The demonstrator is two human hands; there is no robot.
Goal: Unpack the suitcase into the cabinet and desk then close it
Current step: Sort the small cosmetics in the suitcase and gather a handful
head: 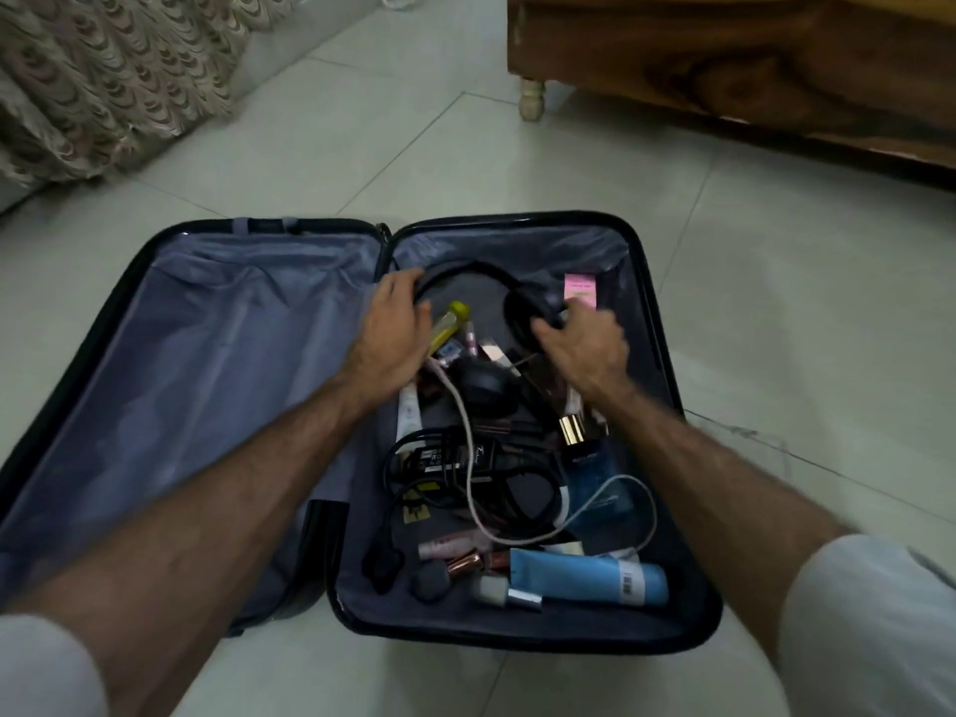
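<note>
A dark hard-shell suitcase (pixel 517 222) lies open flat on the tiled floor, grey lining showing. Its left half holds nothing; the right half is full of small items. Black headphones (pixel 483 269) lie at the far end of the right half. My left hand (pixel 396 331) grips the left end of the headband. My right hand (pixel 584 341) grips the right ear cup. Below them lie a yellow-capped bottle (pixel 452 320), a black round case (pixel 481 388), a black charger with cables (pixel 455 458), a blue tube (pixel 584 577) and several cosmetics.
A wooden piece of furniture (pixel 724 59) on short turned legs stands at the far right. A patterned fabric cover (pixel 103 69) hangs at the far left. Pale floor tiles (pixel 362 147) surround the suitcase. A pink box (pixel 582 289) sits by the headphones.
</note>
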